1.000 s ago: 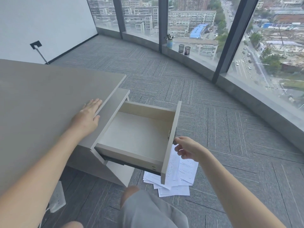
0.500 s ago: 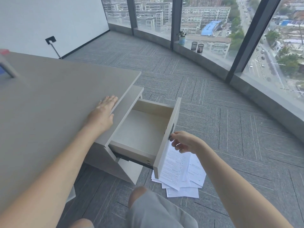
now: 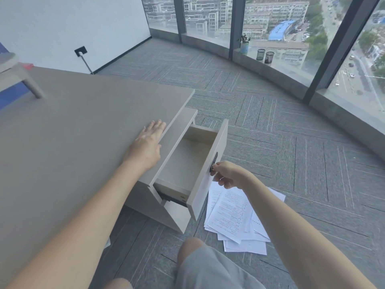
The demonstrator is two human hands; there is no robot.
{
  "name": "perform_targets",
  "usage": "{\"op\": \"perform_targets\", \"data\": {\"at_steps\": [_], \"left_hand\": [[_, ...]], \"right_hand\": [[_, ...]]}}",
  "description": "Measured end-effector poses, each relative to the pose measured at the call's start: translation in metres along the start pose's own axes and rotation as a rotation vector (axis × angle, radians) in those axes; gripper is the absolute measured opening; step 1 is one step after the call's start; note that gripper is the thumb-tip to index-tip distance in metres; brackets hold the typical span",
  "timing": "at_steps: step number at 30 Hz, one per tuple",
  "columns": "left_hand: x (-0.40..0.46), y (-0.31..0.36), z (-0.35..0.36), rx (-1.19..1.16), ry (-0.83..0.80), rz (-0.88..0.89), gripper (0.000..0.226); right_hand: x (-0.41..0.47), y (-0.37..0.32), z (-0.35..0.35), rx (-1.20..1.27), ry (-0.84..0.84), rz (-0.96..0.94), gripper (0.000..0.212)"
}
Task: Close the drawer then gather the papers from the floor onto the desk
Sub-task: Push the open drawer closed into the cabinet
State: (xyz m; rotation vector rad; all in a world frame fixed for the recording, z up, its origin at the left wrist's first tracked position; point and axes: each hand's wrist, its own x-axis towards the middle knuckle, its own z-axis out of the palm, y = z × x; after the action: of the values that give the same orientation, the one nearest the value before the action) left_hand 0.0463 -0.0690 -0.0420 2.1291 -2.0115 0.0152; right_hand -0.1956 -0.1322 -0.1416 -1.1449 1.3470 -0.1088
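Note:
The beige desk [image 3: 73,132] fills the left of the view. Its top drawer [image 3: 187,161] stands partly out, empty inside, with a pale front panel [image 3: 210,176] facing right. My right hand [image 3: 228,174] grips the dark handle [image 3: 214,163] on that panel. My left hand [image 3: 148,144] lies flat on the desk top near its right edge, fingers together and holding nothing. A loose pile of printed white papers [image 3: 235,217] lies on the grey carpet just right of the drawer, partly under my right forearm.
My knee in grey shorts [image 3: 208,265] is at the bottom centre. A grey stand leg [image 3: 31,84] rests on the desk's far left. Curved floor-to-ceiling windows run along the right, with a low ledge holding two mesh pen cups [image 3: 265,55] and a small plant pot [image 3: 244,45].
The drawer has slid further into the desk, pushed by my right hand on its handle. The view has shifted, showing more of the papers and desk top. My left hand stays flat.

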Motion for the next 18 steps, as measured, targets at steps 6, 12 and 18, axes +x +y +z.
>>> {"op": "perform_targets", "data": {"at_steps": [6,12,18], "left_hand": [[0.001,-0.001,0.001,0.019,-0.01,0.016,0.071],[0.001,0.0,0.001,0.014,0.011,0.019,0.07],[0.001,-0.001,0.002,-0.006,0.019,0.029,0.071]], "right_hand": [[0.009,-0.011,0.015,0.018,-0.022,-0.014,0.037],[0.022,-0.021,0.03,0.046,-0.042,-0.038,0.038],[0.03,-0.029,0.041,0.082,-0.067,-0.043,0.038]]}}
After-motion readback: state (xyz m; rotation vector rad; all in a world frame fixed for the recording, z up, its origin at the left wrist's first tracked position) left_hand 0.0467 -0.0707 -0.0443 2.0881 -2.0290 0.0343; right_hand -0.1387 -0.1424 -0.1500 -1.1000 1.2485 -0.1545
